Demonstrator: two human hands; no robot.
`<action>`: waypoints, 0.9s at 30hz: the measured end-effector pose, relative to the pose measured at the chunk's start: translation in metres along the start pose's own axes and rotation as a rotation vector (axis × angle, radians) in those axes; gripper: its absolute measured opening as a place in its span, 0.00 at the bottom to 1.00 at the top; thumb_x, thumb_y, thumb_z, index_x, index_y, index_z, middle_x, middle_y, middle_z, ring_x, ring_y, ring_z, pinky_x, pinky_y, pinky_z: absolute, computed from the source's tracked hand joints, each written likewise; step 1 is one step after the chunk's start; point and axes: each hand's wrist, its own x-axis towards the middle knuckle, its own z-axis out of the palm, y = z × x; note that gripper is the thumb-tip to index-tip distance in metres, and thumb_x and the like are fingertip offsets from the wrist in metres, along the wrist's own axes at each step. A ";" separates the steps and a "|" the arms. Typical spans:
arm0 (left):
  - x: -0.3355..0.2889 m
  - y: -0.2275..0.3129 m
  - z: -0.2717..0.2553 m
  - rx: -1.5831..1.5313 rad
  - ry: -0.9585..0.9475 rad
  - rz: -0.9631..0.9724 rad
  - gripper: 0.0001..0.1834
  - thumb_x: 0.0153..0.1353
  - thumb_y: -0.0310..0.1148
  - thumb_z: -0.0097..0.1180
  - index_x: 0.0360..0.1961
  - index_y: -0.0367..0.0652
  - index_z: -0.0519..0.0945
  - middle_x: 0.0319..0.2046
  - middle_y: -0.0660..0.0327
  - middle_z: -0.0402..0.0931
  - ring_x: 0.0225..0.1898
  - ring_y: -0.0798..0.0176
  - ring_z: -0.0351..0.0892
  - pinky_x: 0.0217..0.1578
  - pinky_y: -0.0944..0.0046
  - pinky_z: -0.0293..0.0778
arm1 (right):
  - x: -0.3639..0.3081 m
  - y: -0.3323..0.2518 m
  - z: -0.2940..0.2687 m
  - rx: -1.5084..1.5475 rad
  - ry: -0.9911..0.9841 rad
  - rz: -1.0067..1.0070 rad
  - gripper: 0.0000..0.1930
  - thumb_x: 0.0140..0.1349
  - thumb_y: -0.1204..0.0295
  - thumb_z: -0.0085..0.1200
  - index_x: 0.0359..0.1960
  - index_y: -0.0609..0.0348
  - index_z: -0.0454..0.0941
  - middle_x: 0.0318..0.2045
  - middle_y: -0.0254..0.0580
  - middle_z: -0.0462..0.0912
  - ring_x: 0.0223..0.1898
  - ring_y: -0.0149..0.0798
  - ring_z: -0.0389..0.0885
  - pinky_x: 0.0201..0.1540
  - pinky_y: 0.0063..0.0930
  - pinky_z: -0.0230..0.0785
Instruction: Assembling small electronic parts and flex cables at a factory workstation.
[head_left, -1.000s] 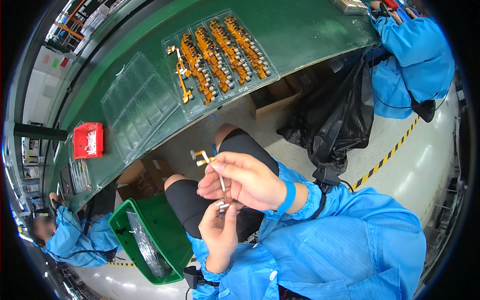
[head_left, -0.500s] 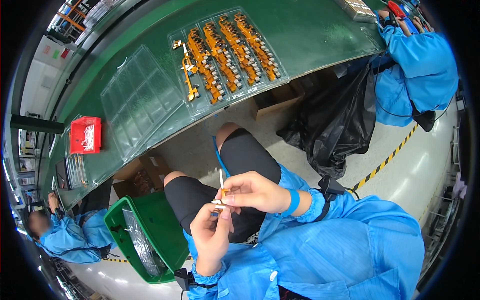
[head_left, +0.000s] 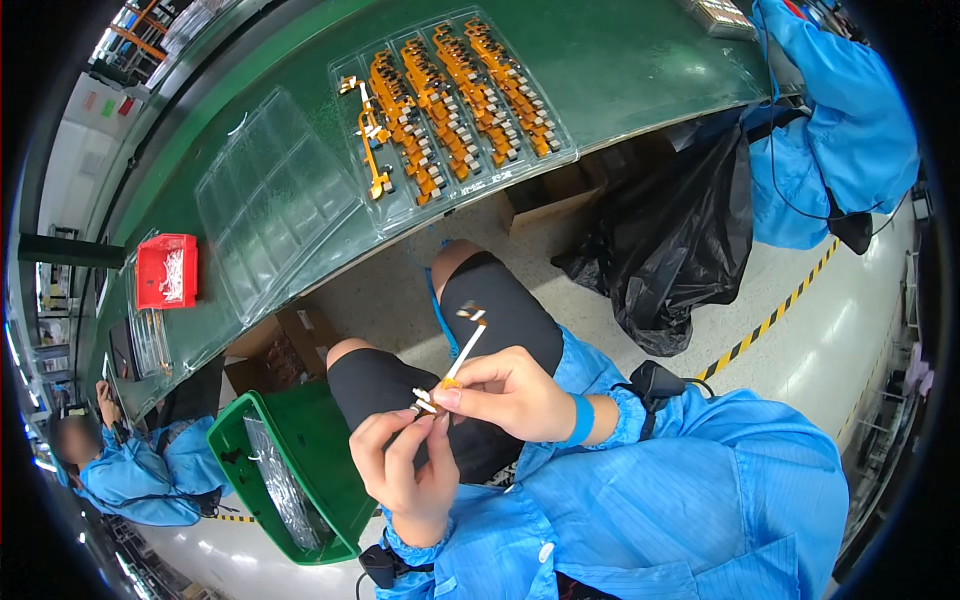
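Observation:
Over my lap, my right hand point(head_left: 512, 394) pinches an orange-and-white flex circuit point(head_left: 464, 354) between thumb and fingers. Its white strip slants up and away from me, ending in a blurred orange tip. The fingertips of my left hand point(head_left: 408, 470) close on the small white end piece beside my right thumb; exactly what they grip is partly hidden. Ahead on the green bench, a clear plastic tray point(head_left: 476, 188) carries dense rows of orange flex circuits point(head_left: 430, 115). One more flex circuit point(head_left: 372, 150) lies apart in its left column.
Left of the filled tray lies another clear tray point(head_left: 272, 205). A red bin point(head_left: 150, 272) with small white pieces stands farther left. Beside my legs are a green bin point(head_left: 347, 480), a black bag point(head_left: 690, 245) and cardboard boxes point(head_left: 560, 208). Co-workers in blue sit at both sides.
The flex circuit has swung from upright to a rightward slant, with more of its far end showing. My left hand has moved slightly left and down, its fingers less curled.

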 end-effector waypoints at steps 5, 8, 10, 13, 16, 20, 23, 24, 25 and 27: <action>-0.001 -0.004 -0.002 -0.017 0.000 -0.055 0.13 0.44 0.17 0.67 0.30 0.38 0.77 0.33 0.56 0.72 0.33 0.59 0.75 0.33 0.65 0.73 | 0.000 0.000 -0.003 -0.094 -0.076 0.025 0.12 0.66 0.71 0.54 0.42 0.69 0.81 0.35 0.40 0.84 0.38 0.25 0.79 0.42 0.19 0.72; 0.000 -0.004 -0.002 -0.017 -0.010 -0.030 0.12 0.45 0.17 0.66 0.30 0.38 0.77 0.33 0.56 0.72 0.34 0.59 0.75 0.32 0.64 0.73 | 0.001 0.002 0.000 -0.105 -0.081 0.007 0.12 0.66 0.70 0.54 0.42 0.70 0.81 0.35 0.41 0.84 0.38 0.25 0.79 0.41 0.19 0.72; -0.001 -0.004 -0.001 -0.010 -0.014 -0.037 0.12 0.45 0.17 0.66 0.30 0.38 0.77 0.33 0.56 0.72 0.33 0.59 0.75 0.32 0.64 0.73 | 0.001 0.001 0.002 0.030 -0.056 0.027 0.12 0.67 0.70 0.54 0.41 0.70 0.81 0.34 0.41 0.84 0.38 0.25 0.79 0.42 0.19 0.72; 0.000 -0.004 0.000 0.045 -0.021 0.014 0.12 0.46 0.17 0.66 0.30 0.38 0.77 0.34 0.55 0.73 0.33 0.58 0.75 0.32 0.63 0.74 | 0.000 -0.003 0.001 0.024 -0.042 0.049 0.12 0.67 0.70 0.53 0.40 0.71 0.82 0.34 0.41 0.84 0.38 0.26 0.79 0.42 0.19 0.72; 0.007 0.000 0.002 0.032 -0.038 0.033 0.12 0.46 0.18 0.66 0.31 0.38 0.76 0.35 0.54 0.73 0.33 0.57 0.76 0.32 0.63 0.74 | 0.001 -0.005 -0.001 0.034 -0.045 0.052 0.12 0.67 0.70 0.52 0.40 0.70 0.82 0.34 0.40 0.84 0.37 0.26 0.79 0.42 0.19 0.72; 0.005 -0.003 0.004 0.033 -0.039 0.018 0.12 0.46 0.18 0.66 0.31 0.38 0.76 0.36 0.54 0.73 0.35 0.57 0.76 0.32 0.63 0.74 | 0.004 -0.003 -0.002 0.067 -0.049 0.057 0.12 0.67 0.70 0.52 0.39 0.70 0.82 0.33 0.40 0.84 0.36 0.26 0.79 0.41 0.19 0.72; 0.006 -0.004 0.006 -0.060 -0.042 -0.082 0.12 0.45 0.17 0.66 0.30 0.37 0.76 0.36 0.54 0.73 0.35 0.57 0.76 0.34 0.64 0.74 | 0.005 0.001 -0.002 0.053 -0.044 0.076 0.13 0.68 0.69 0.51 0.38 0.69 0.82 0.32 0.39 0.84 0.35 0.26 0.79 0.40 0.20 0.72; 0.007 -0.003 0.006 -0.076 -0.040 -0.088 0.12 0.46 0.16 0.66 0.31 0.37 0.76 0.36 0.54 0.73 0.36 0.58 0.76 0.34 0.64 0.74 | 0.005 0.002 -0.001 0.051 -0.032 0.079 0.13 0.68 0.69 0.51 0.38 0.68 0.83 0.32 0.39 0.84 0.35 0.26 0.79 0.40 0.20 0.71; 0.009 -0.003 0.006 -0.092 -0.039 -0.094 0.12 0.46 0.16 0.65 0.31 0.37 0.76 0.36 0.54 0.73 0.36 0.58 0.76 0.35 0.65 0.73 | 0.005 0.002 -0.001 0.049 -0.022 0.082 0.13 0.68 0.68 0.51 0.38 0.68 0.83 0.31 0.38 0.84 0.35 0.26 0.79 0.40 0.20 0.71; 0.009 -0.005 0.007 -0.094 -0.038 -0.095 0.11 0.47 0.16 0.64 0.31 0.36 0.76 0.36 0.54 0.73 0.36 0.58 0.75 0.36 0.65 0.73 | 0.007 0.002 -0.001 0.055 -0.022 0.072 0.13 0.67 0.68 0.52 0.38 0.68 0.83 0.32 0.39 0.84 0.36 0.26 0.79 0.40 0.20 0.71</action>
